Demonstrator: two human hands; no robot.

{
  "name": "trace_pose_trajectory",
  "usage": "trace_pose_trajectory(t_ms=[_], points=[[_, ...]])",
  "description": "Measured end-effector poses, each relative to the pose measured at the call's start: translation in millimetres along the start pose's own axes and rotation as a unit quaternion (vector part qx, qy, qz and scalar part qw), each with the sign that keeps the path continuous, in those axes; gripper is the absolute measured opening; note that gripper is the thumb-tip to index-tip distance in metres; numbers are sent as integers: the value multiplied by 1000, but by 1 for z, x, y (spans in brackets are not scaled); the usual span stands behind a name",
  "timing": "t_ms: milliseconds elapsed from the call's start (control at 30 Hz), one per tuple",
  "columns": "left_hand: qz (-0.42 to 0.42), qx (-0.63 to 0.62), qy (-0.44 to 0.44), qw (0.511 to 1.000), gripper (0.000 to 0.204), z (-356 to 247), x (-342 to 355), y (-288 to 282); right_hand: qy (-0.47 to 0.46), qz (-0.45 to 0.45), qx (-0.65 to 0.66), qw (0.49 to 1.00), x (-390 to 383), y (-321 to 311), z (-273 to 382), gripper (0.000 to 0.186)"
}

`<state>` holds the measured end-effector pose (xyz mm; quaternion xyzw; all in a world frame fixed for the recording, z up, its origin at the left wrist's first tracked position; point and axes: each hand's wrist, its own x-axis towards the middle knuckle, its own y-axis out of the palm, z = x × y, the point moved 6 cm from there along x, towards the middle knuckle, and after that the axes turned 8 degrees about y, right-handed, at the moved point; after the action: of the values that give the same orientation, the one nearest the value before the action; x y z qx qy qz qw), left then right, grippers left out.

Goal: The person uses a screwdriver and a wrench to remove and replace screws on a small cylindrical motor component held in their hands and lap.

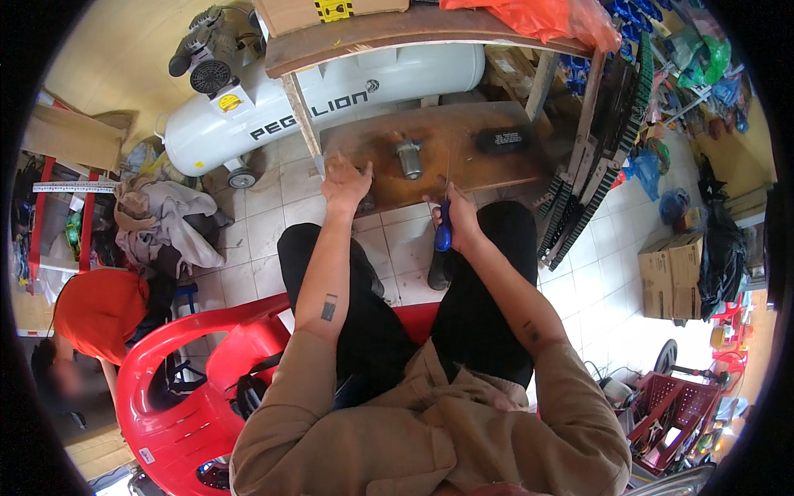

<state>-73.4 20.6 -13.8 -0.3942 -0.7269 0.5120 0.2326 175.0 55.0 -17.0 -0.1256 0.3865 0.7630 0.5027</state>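
Observation:
In my right hand point(461, 217) is a screwdriver with a blue handle point(444, 231); the fingers are closed round it, over the front edge of a low brown wooden board point(488, 178). My left hand point(346, 182) is at the board's left front part, its fingers spread and nothing visible in them. A grey metal cylinder, like a small motor point(409, 159), sits on the board between and beyond my hands, touched by neither. Farther right on the board lies a black oblong case point(503, 139).
Behind the board stands a white air compressor tank point(322, 103). A wooden shelf point(430, 35) juts out above it. Toothed dark strips point(591, 165) lean at the right, with cardboard boxes point(672, 274) beyond. On my left are a red plastic chair point(178, 364) and a bent-over person in orange point(101, 314).

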Motion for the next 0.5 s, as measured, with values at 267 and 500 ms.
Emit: trace_pose_trajectory(t_ms=[267, 500], points=[[61, 56, 36, 996, 119, -11, -10, 17, -27, 23, -82, 996, -1, 2, 0, 37], [-84, -123, 124, 981, 93, 0, 14, 25, -29, 29, -150, 988, -4, 10, -4, 31]])
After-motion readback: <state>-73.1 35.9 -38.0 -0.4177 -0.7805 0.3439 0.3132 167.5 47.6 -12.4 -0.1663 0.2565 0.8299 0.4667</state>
